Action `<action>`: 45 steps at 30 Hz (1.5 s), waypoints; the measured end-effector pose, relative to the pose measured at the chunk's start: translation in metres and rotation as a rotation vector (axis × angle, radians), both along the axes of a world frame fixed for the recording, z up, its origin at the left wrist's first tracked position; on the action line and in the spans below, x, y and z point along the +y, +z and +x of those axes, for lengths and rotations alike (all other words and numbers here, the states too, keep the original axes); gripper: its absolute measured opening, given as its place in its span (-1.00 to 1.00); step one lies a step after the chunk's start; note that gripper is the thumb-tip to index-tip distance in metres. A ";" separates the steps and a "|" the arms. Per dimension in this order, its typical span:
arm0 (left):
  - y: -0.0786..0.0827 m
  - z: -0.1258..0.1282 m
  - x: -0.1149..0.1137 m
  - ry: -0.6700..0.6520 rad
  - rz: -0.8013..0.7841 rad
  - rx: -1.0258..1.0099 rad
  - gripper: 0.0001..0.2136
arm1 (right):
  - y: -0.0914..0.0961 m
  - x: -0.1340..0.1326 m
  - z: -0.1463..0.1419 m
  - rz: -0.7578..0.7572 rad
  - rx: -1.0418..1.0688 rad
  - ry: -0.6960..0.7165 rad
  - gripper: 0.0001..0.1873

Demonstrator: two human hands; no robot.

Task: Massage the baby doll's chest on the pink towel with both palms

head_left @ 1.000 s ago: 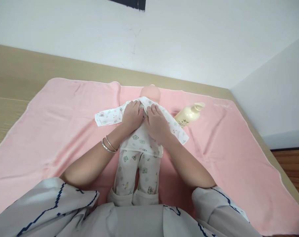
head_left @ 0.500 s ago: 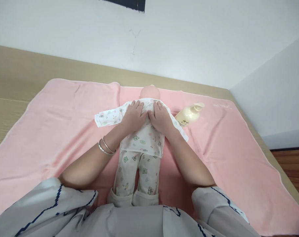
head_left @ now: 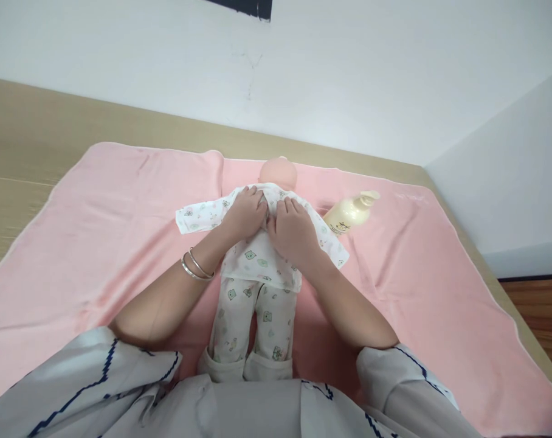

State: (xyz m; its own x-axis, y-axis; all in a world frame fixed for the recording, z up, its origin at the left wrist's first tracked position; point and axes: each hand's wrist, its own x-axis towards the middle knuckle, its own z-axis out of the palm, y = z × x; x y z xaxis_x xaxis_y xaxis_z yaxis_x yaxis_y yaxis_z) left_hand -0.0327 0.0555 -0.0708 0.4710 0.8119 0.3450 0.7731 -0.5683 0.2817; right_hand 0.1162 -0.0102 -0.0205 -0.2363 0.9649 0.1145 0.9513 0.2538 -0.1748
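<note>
A baby doll point(head_left: 278, 171) lies lengthwise in front of me, its bare head at the far end and no face showing. It wears a white printed shirt point(head_left: 251, 258) with the sleeves spread, and matching trousers point(head_left: 267, 316). On the upper left of the shirt rests my left hand point(head_left: 247, 213), its fingers bent and closed on the cloth near the middle line. My right hand point(head_left: 295, 230) sits slightly lower on the other side, fingers curled and thumb towards the middle, gripping the shirt. Cloth bunches between the two thumbs; the fingertips are partly hidden.
A pale yellow pump bottle point(head_left: 351, 212) lies tilted beside the doll's right-hand sleeve. Under everything spreads a pink blanket point(head_left: 422, 261) on a wooden surface point(head_left: 25, 134). A white wall point(head_left: 349, 79) rises behind the far edge.
My right hand has slid a little down and inward on the shirt. Both hands have gone from lying flatter to curled fingers, and the cloth bunches up between them.
</note>
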 end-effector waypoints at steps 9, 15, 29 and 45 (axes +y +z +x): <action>-0.001 0.004 -0.008 0.073 0.066 0.057 -0.60 | 0.001 0.015 0.008 -0.133 0.163 -0.023 -0.37; 0.037 0.014 -0.043 0.070 -0.140 0.042 -0.61 | -0.013 0.037 0.025 -0.104 0.157 -0.068 -0.29; 0.009 0.002 0.000 0.123 -0.196 -0.075 -0.60 | 0.002 0.000 0.000 -0.082 0.057 -0.015 -0.34; -0.007 0.009 -0.004 0.223 -0.094 -0.165 -0.54 | -0.010 0.029 0.012 -0.121 0.214 -0.115 -0.23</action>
State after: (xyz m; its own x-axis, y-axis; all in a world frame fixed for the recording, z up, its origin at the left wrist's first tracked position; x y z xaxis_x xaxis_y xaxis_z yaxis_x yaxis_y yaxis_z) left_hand -0.0236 0.0517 -0.0779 0.2214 0.9210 0.3204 0.8154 -0.3550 0.4572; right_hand 0.1282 0.0187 -0.0301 -0.1068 0.9938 0.0324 0.9108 0.1108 -0.3976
